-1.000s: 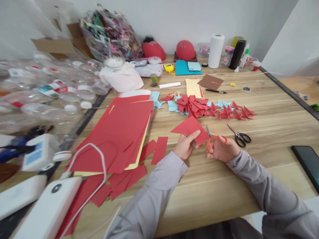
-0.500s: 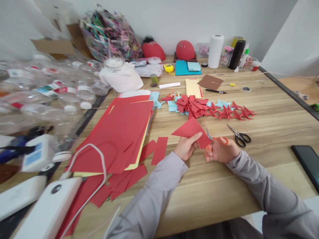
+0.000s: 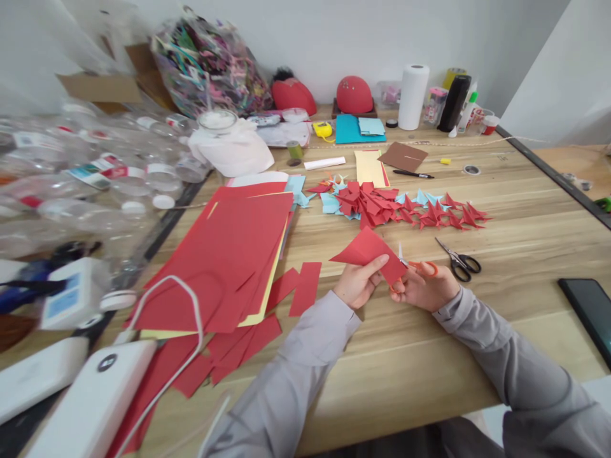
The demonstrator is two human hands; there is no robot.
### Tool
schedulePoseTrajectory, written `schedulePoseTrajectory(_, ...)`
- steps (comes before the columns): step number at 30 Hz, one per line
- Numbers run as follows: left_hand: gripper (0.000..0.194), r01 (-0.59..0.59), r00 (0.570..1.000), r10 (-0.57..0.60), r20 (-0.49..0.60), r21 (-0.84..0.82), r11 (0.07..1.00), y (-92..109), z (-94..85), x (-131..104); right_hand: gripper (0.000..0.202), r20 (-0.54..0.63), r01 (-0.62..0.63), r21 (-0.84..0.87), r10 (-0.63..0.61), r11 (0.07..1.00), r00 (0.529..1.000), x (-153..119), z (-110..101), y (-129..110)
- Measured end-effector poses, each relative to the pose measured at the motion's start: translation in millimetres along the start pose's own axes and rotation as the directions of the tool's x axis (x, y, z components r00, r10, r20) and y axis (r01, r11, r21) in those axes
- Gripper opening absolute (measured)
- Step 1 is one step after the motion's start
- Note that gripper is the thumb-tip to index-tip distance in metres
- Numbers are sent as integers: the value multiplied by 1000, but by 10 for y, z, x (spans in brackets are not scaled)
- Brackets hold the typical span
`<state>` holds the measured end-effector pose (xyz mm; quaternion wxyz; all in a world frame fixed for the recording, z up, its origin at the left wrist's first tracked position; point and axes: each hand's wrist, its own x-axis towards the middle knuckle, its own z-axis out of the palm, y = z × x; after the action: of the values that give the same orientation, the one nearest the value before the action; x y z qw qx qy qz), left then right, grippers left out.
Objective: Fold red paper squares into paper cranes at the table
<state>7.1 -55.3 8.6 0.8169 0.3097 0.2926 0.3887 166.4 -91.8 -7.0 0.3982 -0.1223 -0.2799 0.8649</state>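
My left hand [image 3: 359, 286] pinches a folded piece of red paper [image 3: 365, 247], thumb on top, its pointed end toward the left. In my right hand [image 3: 429, 286] is a pair of orange-handled scissors [image 3: 424, 267], fingers in the loops. Their blades meet the right edge of the paper, partly hidden by it. Beyond my hands lies a pile of folded red and light blue paper shapes [image 3: 367, 202]. Black-handled scissors [image 3: 459, 259] lie on the table just right of my right hand.
Large red sheets [image 3: 224, 254] are stacked on the left, with cut red strips [image 3: 305, 289] beside them. Several plastic bottles [image 3: 128, 184] crowd the far left. A white power bank [image 3: 95, 401] with a cable lies front left; a phone [image 3: 587, 318] is at the right edge.
The right part of the red paper has shifted slightly right, covering more of the scissors. The orange loops have tilted a little, and both hands stay in nearly the same place.
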Motion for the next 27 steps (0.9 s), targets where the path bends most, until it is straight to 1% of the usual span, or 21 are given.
schedulePoseTrajectory(3,32,3,998,-6,56,55,998,-16,-30,2,44,24,24,3,-24,1000,999,4,-6,12)
schedulePoseTrajectory(8,34,12,997,-16,69,51,999,-8,-51,-1,38,-3,7,2,-7,1000,1000,1,-1,21)
schedulePoseTrajectory(12,35,42,994,-46,95,40,998,10,-53,-18,34,36,12,0,-12,1000,999,-2,5,33)
schedulePoseTrajectory(17,35,78,987,-81,135,33,996,15,-72,-25,32,80,26,6,-27,1000,996,-2,25,49)
schedulePoseTrajectory(22,41,85,976,-97,197,70,994,35,-64,-25,32,74,42,7,-42,999,996,11,55,61)
schedulePoseTrajectory(27,40,67,972,-84,220,82,994,51,-40,-26,31,43,48,21,-49,999,998,18,72,65)
